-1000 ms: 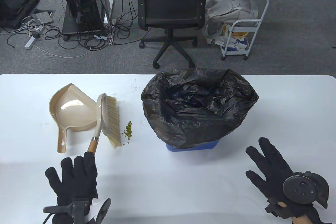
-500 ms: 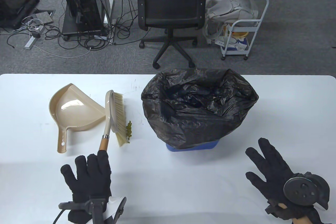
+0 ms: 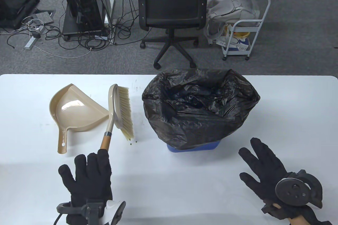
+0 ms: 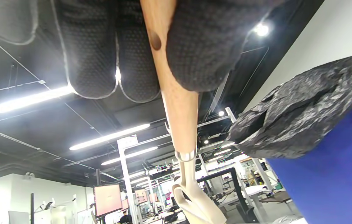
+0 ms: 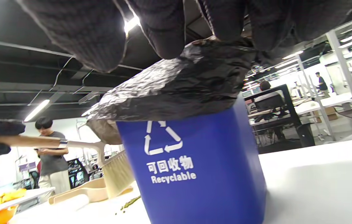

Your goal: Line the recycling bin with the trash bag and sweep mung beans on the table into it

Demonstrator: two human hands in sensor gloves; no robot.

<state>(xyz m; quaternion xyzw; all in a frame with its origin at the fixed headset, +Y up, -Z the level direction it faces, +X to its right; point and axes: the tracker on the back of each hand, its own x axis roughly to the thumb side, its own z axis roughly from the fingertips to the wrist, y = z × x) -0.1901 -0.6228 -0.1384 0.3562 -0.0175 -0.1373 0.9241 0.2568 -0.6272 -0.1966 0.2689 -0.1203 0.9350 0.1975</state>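
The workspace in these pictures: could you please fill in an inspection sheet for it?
Surface: white table, a few faint marks near the far edge.
Job's things: blue recycling bin lined with black trash bag; hand brush with bristles facing the bin; mung beans at the bristle tips; beige dustpan left of the brush.
Clutter: nothing seen on the table.
Hands: left hand grips the brush's wooden handle; right hand spread, holding nothing.
Cables: tangled on the floor beyond the table.
Surroundings: office chair, white trolley, equipment stands.
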